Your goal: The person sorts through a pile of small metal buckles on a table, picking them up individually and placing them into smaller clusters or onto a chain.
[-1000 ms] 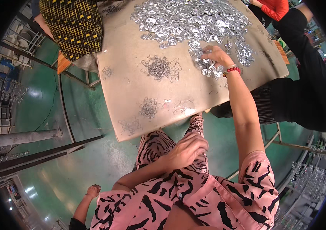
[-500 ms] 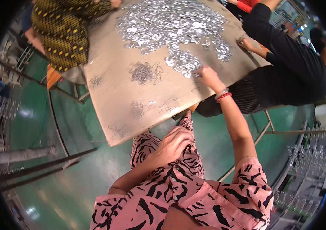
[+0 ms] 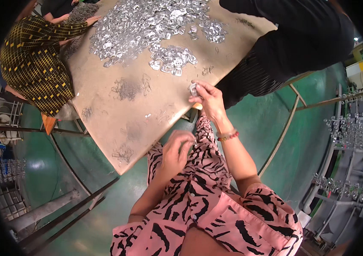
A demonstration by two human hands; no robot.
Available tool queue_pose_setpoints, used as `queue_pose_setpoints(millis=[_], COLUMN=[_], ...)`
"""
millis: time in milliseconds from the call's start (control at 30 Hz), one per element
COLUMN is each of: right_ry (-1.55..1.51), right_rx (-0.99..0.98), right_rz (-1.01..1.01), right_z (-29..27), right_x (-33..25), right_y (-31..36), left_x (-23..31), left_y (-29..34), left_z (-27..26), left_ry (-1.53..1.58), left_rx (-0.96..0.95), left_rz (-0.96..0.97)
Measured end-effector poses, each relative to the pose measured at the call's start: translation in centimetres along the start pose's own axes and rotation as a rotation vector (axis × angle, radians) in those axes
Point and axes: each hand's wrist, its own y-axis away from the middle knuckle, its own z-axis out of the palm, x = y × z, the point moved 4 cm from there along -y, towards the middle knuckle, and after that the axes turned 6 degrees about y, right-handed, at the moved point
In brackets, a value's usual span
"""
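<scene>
My right hand (image 3: pixel 211 101), wearing a beaded bracelet, is just above the table's near edge. Its fingers pinch a small, flat, silver metal piece (image 3: pixel 193 89). Over my lap, my left hand (image 3: pixel 175 152) is closed with curled fingers; what it may hold is too small to make out. A small cluster of similar silver pieces (image 3: pixel 173 59) lies beyond my right hand on the brown-covered table (image 3: pixel 104 121). Behind it spreads a large heap of silver pieces (image 3: pixel 143 25). Thin, dark wire bits (image 3: pixel 128 88) lie in a loose pile left of my right hand.
A person in a yellow-and-black patterned top (image 3: pixel 40 64) sits at the left side, a hand near the heap. Another person in black (image 3: pixel 292 47) is close on my right. More wire bits (image 3: pixel 124 154) lie at the near corner. Metal racks (image 3: pixel 352 132) stand at the right.
My right hand has come back from the silver cluster toward me and now holds a silver piece. My left hand remains over my lap. The view has shifted, moving the table leftward.
</scene>
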Motion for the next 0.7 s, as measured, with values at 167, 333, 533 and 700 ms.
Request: queue_pose_setpoints(millis=[167, 333, 533, 700], right_ry=[0.359, 0.494, 0.425, 0.369], right_rx=[-0.176, -0.036, 0.018, 0.053], right_rz=[0.013, -0.111, -0.184, -0.213], right_z=[0.5, 1.2, 1.4, 2.1], right_x=[-0.8, -5.3, -5.2, -4.8], right_y=[6.1, 10.0, 10.8, 11.0], left_x=[-1.4, -1.7, -0.7, -0.9], left_y=[-0.8, -0.9, -0.8, -0.2], left_z=[0.0, 1.0, 0.6, 0.2], left_ry=[-0.067, -0.151, -0.119, -0.143], left_rx=[0.051, 0.053, 0.018, 0.015], left_rz=[-0.149, -0.081, -0.076, -0.098])
